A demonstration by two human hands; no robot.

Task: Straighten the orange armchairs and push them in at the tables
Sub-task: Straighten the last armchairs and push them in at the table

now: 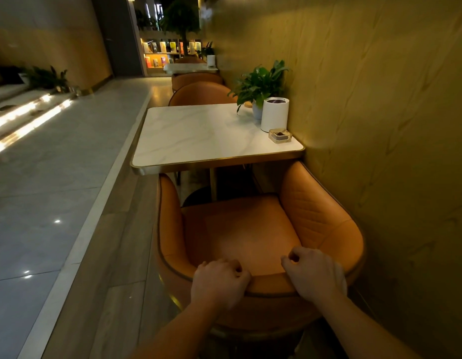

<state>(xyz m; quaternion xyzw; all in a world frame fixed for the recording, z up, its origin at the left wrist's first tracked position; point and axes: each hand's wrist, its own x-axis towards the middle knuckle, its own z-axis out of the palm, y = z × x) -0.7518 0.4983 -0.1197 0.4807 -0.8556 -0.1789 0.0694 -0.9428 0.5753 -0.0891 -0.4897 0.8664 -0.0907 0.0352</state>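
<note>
**Squarely behind the chair: both hands hold its backrest**

Up close, the nearest orange armchair (240, 229) faces the marble-topped table (198, 136), its back toward the camera. The left hand (219, 279) and the right hand (314, 274) sit side by side on the top rim of the backrest, a short gap between them, fingers curled over the rim toward the seat, so both are grasping the chair. The tips of the chair's two arms reach the table's near gold edge, while the seat lies on this side of it. The chair's right side runs close along the yellow wall (380, 99); whether they touch cannot be told.

On the table's far right corner stand a potted plant (261, 84), a white cylinder (274, 114) and a small glass dish (280, 136), all near the wall. Across the table, a second orange armchair (201, 95) shows its rounded back, with a third (196, 79) just beyond it at another table (188, 68).
</note>
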